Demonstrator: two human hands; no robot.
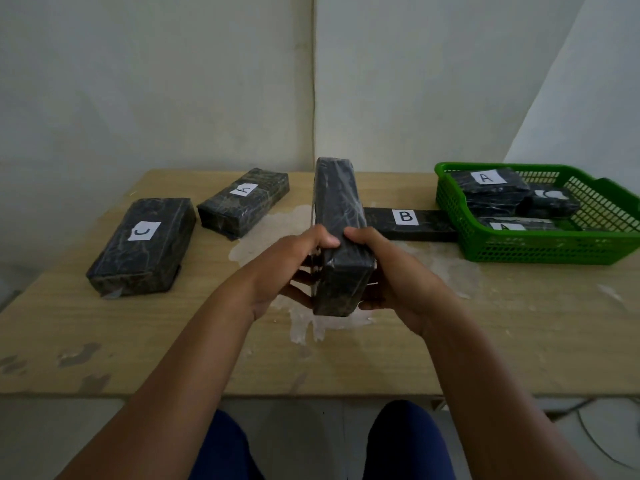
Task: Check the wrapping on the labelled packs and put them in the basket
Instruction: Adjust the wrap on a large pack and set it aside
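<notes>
You are partway through: three packs already lie in the green basket [540, 251] at the right, while the C pack [142, 245], an A pack [244, 202] and the B pack [408, 223] wait on the table [381, 355]. Your left hand [294, 258] and right hand [394, 275] both grasp a fourth pack [341, 237], raised on edge over the table's middle, its label hidden. The B pack lies just beside the basket's near-left corner, so lift over it.

Seven dark wrapped packs in all: one held pack [341, 233], three on the table [346, 358] marked C [142, 245], A [244, 201] and B [408, 224]. One green basket [540, 249] at the far right corner holds three: two marked A [488, 183] [512, 225], one unclear [550, 200].
</notes>
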